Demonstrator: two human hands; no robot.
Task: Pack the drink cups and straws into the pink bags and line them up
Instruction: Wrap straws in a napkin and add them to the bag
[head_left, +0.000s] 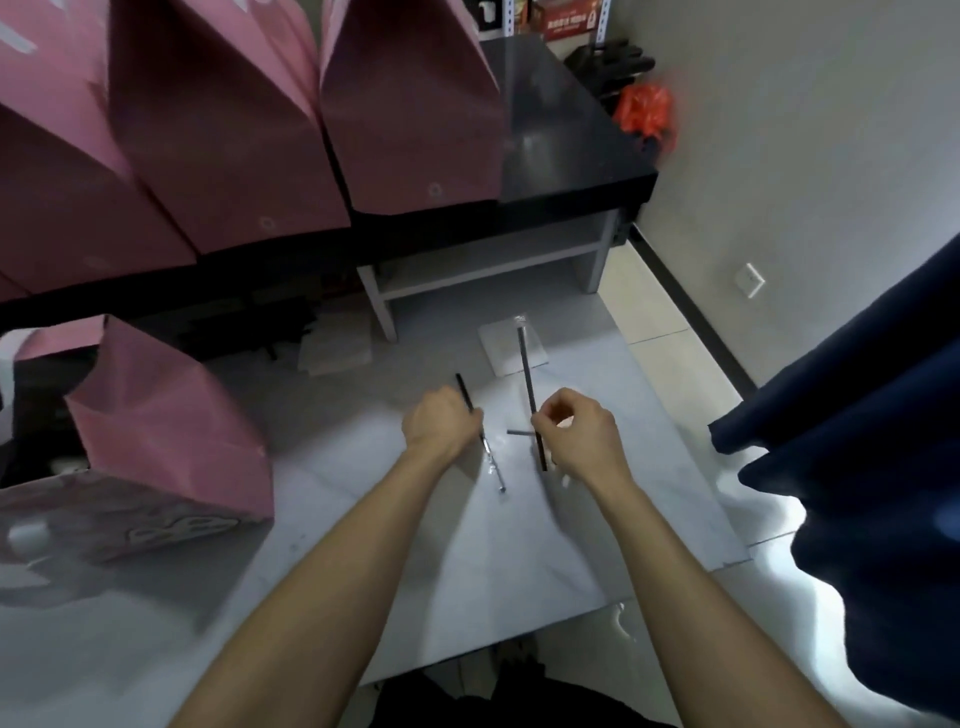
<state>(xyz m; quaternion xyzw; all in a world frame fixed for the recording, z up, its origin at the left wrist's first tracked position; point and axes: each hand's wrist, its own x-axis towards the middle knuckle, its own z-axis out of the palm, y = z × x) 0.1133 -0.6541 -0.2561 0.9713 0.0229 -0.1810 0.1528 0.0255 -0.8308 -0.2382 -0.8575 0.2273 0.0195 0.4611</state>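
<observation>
Far left: one pink bag (171, 431) is stood on the grey table (467, 561), beside a patterned pink box (119, 519). Three more bags (223, 135) are lined up on the black counter (566, 135) behind. Left hand (441, 423) is closed round a dark straw (464, 391), its wrapped end angled down toward the table. Right hand (579, 428) is pinched on a second straw (530, 382), held near upright, lower tip at the table. A short straw piece (518, 432) is seen between the hands. No cups are seen. Right edge: dark blue cloth (862, 447).
</observation>
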